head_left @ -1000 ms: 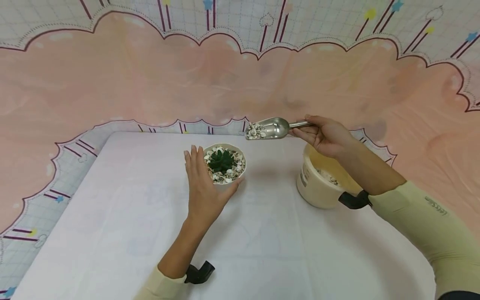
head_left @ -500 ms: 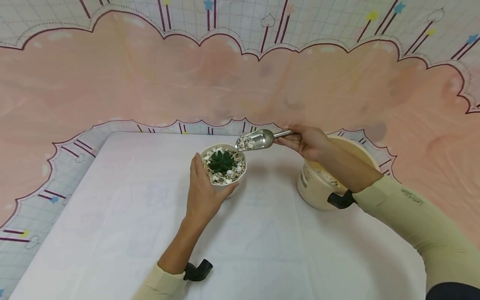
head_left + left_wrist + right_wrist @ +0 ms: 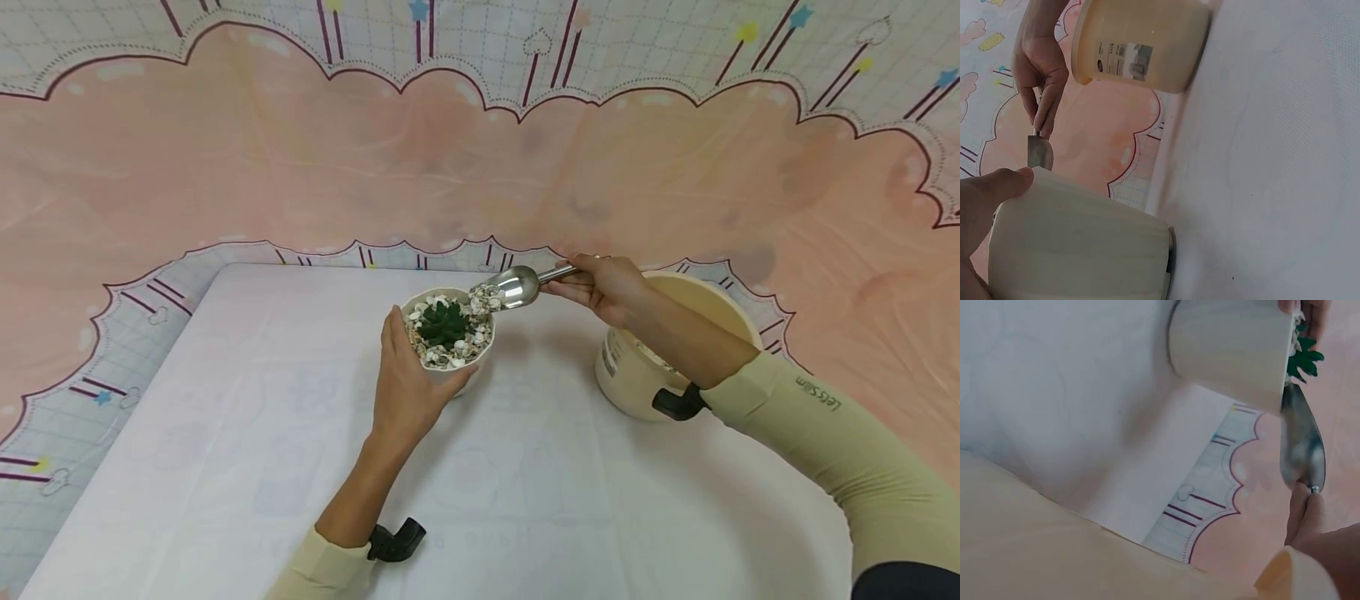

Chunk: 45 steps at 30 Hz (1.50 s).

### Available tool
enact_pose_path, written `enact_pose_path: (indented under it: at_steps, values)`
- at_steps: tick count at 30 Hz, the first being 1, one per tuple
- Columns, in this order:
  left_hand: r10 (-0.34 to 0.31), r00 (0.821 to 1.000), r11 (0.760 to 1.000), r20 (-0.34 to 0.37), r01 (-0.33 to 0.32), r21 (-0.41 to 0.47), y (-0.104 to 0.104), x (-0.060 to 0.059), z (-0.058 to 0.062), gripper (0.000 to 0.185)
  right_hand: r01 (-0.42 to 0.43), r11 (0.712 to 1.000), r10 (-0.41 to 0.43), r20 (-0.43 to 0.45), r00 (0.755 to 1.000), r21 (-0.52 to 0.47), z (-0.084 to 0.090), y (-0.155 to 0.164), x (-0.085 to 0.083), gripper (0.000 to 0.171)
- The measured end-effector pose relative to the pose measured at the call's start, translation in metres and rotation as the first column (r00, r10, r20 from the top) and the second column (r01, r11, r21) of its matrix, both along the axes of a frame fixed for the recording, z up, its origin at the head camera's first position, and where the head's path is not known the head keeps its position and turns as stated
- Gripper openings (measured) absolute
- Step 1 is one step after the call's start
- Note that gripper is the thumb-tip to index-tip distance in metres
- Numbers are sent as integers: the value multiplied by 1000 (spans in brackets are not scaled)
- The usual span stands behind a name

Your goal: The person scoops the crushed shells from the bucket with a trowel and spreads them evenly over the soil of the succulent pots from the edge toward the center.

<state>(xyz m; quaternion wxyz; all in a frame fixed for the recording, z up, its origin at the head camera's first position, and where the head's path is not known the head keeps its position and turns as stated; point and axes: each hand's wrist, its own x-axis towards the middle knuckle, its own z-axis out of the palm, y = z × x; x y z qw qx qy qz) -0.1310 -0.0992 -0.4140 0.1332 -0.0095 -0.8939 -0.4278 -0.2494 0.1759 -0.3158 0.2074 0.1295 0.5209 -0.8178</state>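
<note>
A white pot [image 3: 1085, 237] holds a green succulent [image 3: 444, 323] ringed by pale pebbles [image 3: 453, 362]. My left hand [image 3: 408, 396] grips the pot from its near left side, the thumb at the rim. From the right, my right hand [image 3: 611, 287] pinches the handle of a metal scoop [image 3: 520, 285]. The scoop's lip is over the pot's right rim, tilted down towards the plant, with pebbles [image 3: 486, 297] at its mouth. In the right wrist view the scoop [image 3: 1302, 440] meets the pot's rim. The wrapped far side of the pot is hidden.
A cream bucket [image 3: 630, 387] with a label stands on the white tabletop [image 3: 525, 500] to the right, under my right forearm. Some pebbles lie inside it, mostly hidden by the arm. A patterned pink cloth [image 3: 360, 167] lies behind the table.
My right hand has brought the scoop left and down to the pot's rim, and its pebbles have slid to the lip. My left hand's fingers have closed in on the pot.
</note>
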Motion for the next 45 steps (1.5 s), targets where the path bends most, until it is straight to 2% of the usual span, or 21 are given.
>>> enact_pose_path:
  at_steps: [7,18,32,41,45]
  values:
    - [-15,1000,1000,-19,15,10,-5,-1,-3,132,31,1000,-31,-19,999,2,0,-3,0,22]
    - [-43,999,999,-33,44,8,-10,-5,-4,131,55,998,-55,-50,997,5,5,-1,3,26]
    - [-155,987,986,-29,157,62,-24,-12,-3,133,53,999,-53,-66,996,0,4,-2,2,27]
    - [-93,996,994,9,92,56,-15,-9,-2,135,47,999,-46,-55,997,21,4,3,5,22]
    - [-92,996,994,3,92,53,-17,-10,-2,136,46,999,-44,-52,998,28,4,7,8,22]
